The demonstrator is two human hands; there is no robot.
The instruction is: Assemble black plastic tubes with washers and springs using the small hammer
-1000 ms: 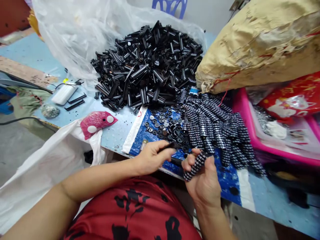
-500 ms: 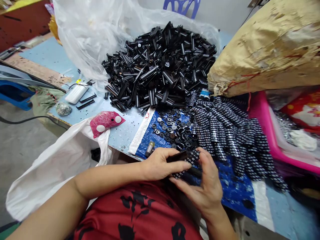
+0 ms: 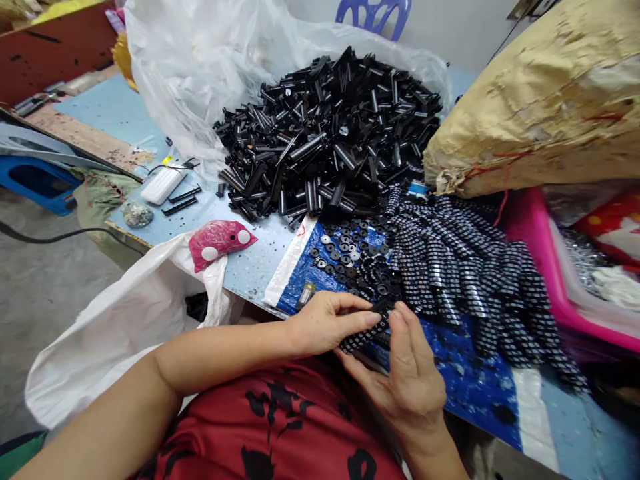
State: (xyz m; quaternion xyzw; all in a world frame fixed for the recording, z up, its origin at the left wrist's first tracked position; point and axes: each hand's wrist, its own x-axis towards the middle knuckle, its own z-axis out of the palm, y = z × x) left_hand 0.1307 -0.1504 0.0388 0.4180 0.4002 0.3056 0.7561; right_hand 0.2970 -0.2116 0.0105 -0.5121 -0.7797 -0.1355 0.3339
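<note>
Red garment (image 3: pixel 295 433) with black blotchy print; both forearms bare, no sleeves.
</note>
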